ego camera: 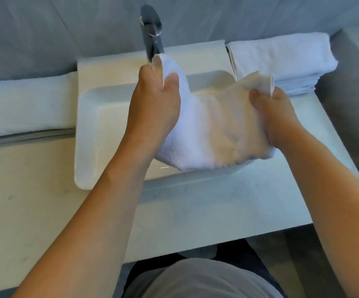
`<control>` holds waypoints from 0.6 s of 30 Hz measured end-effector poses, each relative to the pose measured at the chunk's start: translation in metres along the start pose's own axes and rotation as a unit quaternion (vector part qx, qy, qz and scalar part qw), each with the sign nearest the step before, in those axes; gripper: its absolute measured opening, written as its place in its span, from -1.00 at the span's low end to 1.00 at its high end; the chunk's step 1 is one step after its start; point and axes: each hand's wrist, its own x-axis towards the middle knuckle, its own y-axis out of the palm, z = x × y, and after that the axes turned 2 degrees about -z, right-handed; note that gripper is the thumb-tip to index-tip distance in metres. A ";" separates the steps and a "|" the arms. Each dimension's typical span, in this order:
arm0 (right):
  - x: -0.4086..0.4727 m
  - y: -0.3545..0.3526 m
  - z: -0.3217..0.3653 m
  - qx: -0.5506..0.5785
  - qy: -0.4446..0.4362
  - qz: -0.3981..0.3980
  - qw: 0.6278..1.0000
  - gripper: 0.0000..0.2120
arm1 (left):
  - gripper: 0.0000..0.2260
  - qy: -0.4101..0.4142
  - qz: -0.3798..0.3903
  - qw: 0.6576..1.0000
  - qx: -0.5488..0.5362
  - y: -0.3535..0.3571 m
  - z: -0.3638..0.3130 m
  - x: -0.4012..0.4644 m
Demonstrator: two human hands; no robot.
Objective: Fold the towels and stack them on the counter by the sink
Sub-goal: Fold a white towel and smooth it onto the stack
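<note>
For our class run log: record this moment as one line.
left hand: grips towel | right hand: grips towel | towel: over sink | folded stack: right of sink

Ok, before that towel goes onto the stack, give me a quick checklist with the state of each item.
1. Left hand grips one end of the towel: ok.
2. Right hand grips the other end: ok.
3. Towel folded flat and neat: not ok, it sags bunched between the hands.
4. Towel clear of the basin: ok, it hangs above the sink; whether the basin is wet, cannot tell.
5. Folded stack on the counter right of the sink looks level and has room on top: ok.
6. Faucet clear of the towel's raised corner: cannot tell, they overlap in the head view.
</note>
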 end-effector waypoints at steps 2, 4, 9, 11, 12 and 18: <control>0.035 -0.035 -0.005 0.000 -0.003 -0.019 1.000 -0.94 | -0.68 0.022 -0.018 1.000 0.002 0.035 -0.027 0.005; 0.071 -0.061 -0.013 -0.010 0.000 -0.034 0.999 -0.81 | -0.68 0.042 -0.038 0.998 0.012 0.066 -0.048 0.012; 0.172 -0.139 -0.035 -0.044 0.002 -0.085 0.995 -0.63 | -0.71 0.062 -0.081 0.992 0.068 0.163 -0.095 0.040; 0.205 -0.160 -0.043 -0.083 -0.009 -0.091 0.992 -0.62 | -0.72 0.047 -0.086 0.990 0.103 0.195 -0.101 0.056; 0.220 -0.168 -0.046 -0.102 -0.012 -0.095 0.990 -0.62 | -0.72 0.043 -0.084 0.989 0.113 0.209 -0.101 0.065; 0.305 -0.189 -0.058 -0.161 -0.008 -0.096 0.982 -0.59 | -0.75 0.028 -0.069 0.991 0.114 0.276 -0.098 0.121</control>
